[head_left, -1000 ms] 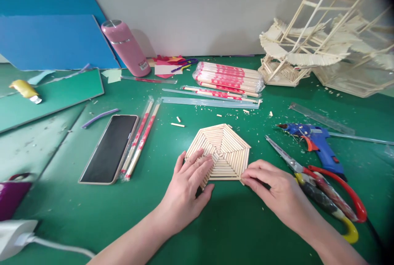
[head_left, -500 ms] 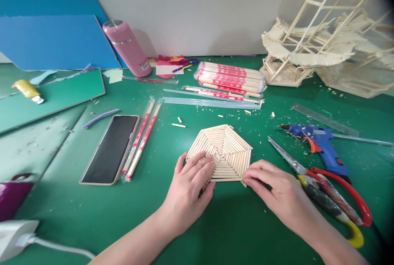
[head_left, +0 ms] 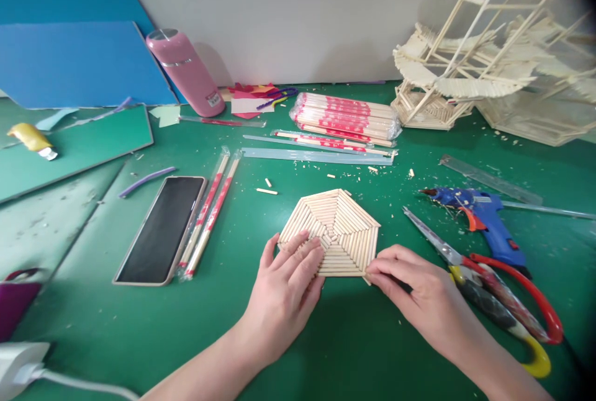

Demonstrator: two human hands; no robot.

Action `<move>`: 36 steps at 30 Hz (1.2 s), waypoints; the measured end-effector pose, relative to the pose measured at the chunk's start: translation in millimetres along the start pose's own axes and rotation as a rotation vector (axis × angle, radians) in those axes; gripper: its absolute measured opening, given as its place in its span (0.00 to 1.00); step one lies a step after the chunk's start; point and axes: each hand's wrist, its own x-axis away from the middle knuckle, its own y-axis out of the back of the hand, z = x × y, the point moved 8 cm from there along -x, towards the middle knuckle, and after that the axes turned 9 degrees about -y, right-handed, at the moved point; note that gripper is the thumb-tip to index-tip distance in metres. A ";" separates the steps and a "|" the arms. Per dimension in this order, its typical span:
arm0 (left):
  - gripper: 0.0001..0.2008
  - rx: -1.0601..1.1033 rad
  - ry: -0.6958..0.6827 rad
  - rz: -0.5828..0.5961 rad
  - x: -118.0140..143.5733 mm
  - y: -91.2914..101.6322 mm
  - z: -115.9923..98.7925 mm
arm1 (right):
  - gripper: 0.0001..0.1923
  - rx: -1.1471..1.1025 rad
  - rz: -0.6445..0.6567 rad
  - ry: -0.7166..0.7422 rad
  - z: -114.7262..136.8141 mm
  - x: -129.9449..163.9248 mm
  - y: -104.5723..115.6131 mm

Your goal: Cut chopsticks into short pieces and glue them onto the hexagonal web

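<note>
Green table (head_left: 344, 345): left fingers (head_left: 298, 256) spread on stick panel (head_left: 356, 227), right fingers (head_left: 390, 267) pinching corner, unchanged.

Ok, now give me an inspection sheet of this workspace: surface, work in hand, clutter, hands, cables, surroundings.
Surface: green table, scattered with wood bits.
Work in hand: stick panel, many-sided, lying flat.
Clutter: phone with two wrapped packets beside it; glue gun and scissors on the right; chopstick pack further back.
Hands: left hand rests spread on the panel; right hand pinches its near right corner.
Cables: white cable, lower left; no other clearly seen.
Surroundings: light wall behind; blue board and pink bottle back left; stick model back right.
</note>
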 end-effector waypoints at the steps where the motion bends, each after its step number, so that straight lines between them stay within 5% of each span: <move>1: 0.15 -0.002 -0.001 -0.003 -0.1 0.4 -0.1 | 0.08 0.004 0.001 0.002 0.1 0.0 0.0; 36: 0.14 -0.017 -0.054 -0.011 -2.1 1.5 -2.0 | 0.09 0.070 0.031 0.016 6.3 -4.6 2.2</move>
